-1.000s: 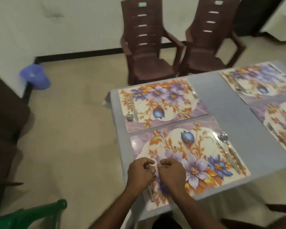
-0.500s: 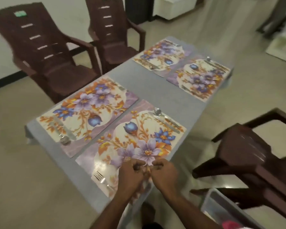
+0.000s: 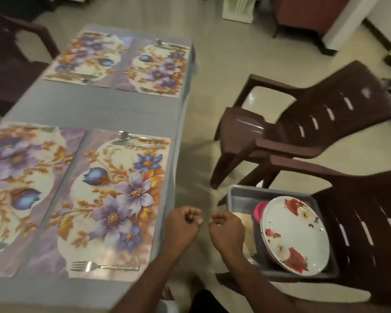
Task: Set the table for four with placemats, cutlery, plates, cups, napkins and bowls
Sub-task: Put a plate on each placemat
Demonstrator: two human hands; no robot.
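- Just off the table's near right corner, over the floor, the left hand [image 3: 182, 224] and the right hand [image 3: 226, 229] hang side by side, close but apart, knuckles up and fingers curled in toward the palms.
- Neither fist holds anything that shows; both are clenched on nothing, thumbs tucked against the bent fingers.
- Both forearms run in from the bottom edge, the left one crossing above the table's corner, the right one passing beside the grey tub [image 3: 237, 197].
- Nearest the left hand lies a floral placemat [image 3: 113, 199] with purple, blue and orange flowers, flat on the grey table [image 3: 113, 109].
- A fork [image 3: 102, 266] lies along that mat's near edge, and a spoon [image 3: 131, 136] and a knife [image 3: 138, 144] lie side by side along its far edge.
- A second placemat [image 3: 20, 172] sits just to its left, edges almost touching.
- Two more placemats [image 3: 158, 66] lie side by side at the far end, each with cutlery on it, though blur hides which pieces.
- Right of the hands, the tub rests on the seat of a brown plastic chair [image 3: 370, 222].
- A white plate [image 3: 296, 236] printed with red flowers leans tilted inside the tub, over something pink [image 3: 259, 211] that I cannot make out.
- Another brown chair [image 3: 314, 123] stands beyond it.
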